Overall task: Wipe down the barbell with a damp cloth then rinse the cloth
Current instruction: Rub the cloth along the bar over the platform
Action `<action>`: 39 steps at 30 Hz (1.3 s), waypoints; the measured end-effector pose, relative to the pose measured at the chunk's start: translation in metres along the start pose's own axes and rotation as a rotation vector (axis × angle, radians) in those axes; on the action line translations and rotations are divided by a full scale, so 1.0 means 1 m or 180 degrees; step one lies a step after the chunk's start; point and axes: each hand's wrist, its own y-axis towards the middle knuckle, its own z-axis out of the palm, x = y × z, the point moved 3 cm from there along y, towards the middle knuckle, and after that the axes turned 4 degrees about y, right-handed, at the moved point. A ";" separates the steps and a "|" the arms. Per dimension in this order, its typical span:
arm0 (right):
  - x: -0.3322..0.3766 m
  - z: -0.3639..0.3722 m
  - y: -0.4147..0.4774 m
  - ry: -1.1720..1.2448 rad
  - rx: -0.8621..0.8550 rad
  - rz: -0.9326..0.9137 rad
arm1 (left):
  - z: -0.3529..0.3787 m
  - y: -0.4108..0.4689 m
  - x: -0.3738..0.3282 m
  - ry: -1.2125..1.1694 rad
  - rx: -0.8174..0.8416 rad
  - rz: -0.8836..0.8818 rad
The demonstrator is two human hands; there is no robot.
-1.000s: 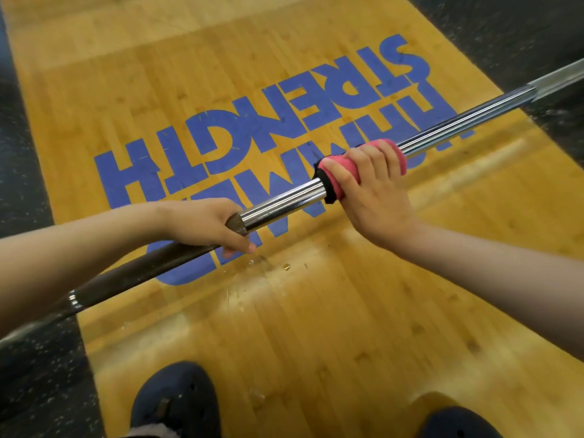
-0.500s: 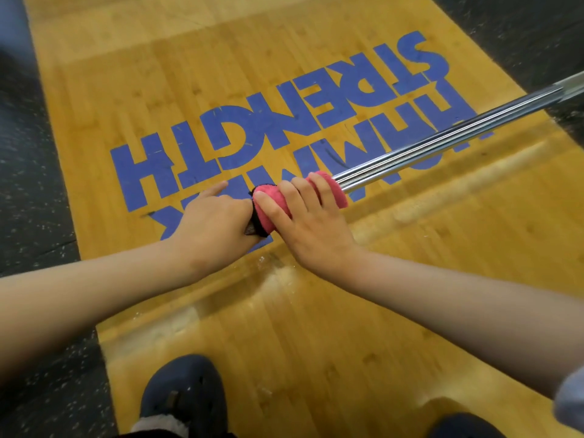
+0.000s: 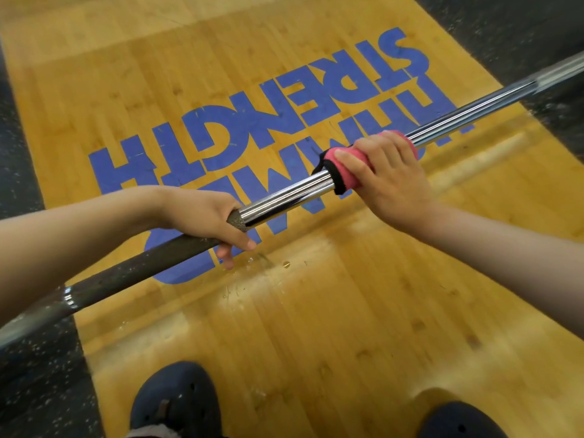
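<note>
Now right fingers (image 3: 351,162) clasp cloth (image 3: 346,180) around the barbell (image 3: 284,200), left fingers (image 3: 226,255) gripping it directly.

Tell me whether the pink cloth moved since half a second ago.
Yes: the cloth slid right along the barbell, away from the left hand gripping it.

Right hand (image 3: 387,175) grips pink cloth (image 3: 346,167) around barbell (image 3: 284,200); left hand (image 3: 205,219) holds it.

A honey-yellow wooden platform (image 3: 316,343) fills the floor beneath the left hand (image 3: 202,216) and the right hand (image 3: 388,178). Large blue lettering (image 3: 252,121), seen upside down, lies beyond them. Black speckled rubber flooring (image 3: 31,390) borders the wood outside the left hand and far beyond the right. A pale scuffed band (image 3: 357,232) crosses the planks between the hands.
</note>
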 end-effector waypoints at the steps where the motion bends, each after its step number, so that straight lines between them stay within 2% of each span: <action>1: 0.004 0.001 0.000 0.0008 0.0001 0.0092 | 0.000 -0.001 -0.001 0.0017 0.0026 -0.0022; 4: 0.021 0.004 0.001 0.0026 0.0078 0.0421 | 0.003 -0.003 -0.002 0.0360 -0.0278 -0.0088; 8: 0.036 0.005 0.003 0.0026 0.0142 0.0459 | 0.014 -0.014 -0.004 0.1649 -0.1805 -0.0245; 10: 0.055 0.003 0.010 0.0179 0.0079 0.0363 | 0.023 -0.021 -0.009 0.1993 -0.2379 -0.0308; 14: 0.121 0.000 0.028 0.0452 -0.0013 0.0143 | 0.032 -0.015 -0.005 0.2306 -0.2724 -0.0431; 17: 0.144 -0.002 0.034 0.0487 0.0072 0.0133 | 0.033 -0.010 0.002 0.2147 -0.2985 -0.0188; 20: 0.125 -0.003 0.031 0.0377 -0.0014 -0.0288 | 0.031 -0.008 0.003 0.1772 -0.2749 0.0017; 23: 0.093 -0.004 0.027 0.0305 -0.0143 -0.0425 | 0.025 -0.006 0.001 0.1670 -0.2384 -0.0186; 25: 0.073 -0.002 0.020 0.0316 -0.0137 -0.0342 | 0.020 -0.003 0.001 0.1218 -0.1814 -0.0163; 28: 0.036 0.000 0.010 0.0325 -0.0085 -0.0227 | 0.012 -0.002 0.000 0.0093 -0.0627 -0.0059; 31: 0.004 -0.001 0.002 0.0260 -0.0054 -0.0154 | 0.006 -0.001 -0.001 -0.0377 -0.0090 -0.0046; 33: 0.000 0.001 0.001 0.0311 -0.0061 -0.0033 | 0.006 0.000 0.000 -0.0425 -0.0068 -0.0056; 35: 0.011 0.001 0.002 0.0517 -0.0116 0.0321 | 0.006 -0.001 0.002 -0.0161 -0.0303 0.0006; 37: 0.027 0.001 0.004 0.0672 -0.0181 0.0618 | 0.007 -0.003 0.004 0.0516 -0.0934 0.0080; 39: 0.047 -0.001 0.008 0.0799 -0.0202 0.0524 | 0.011 -0.009 0.003 0.1218 -0.1676 0.0048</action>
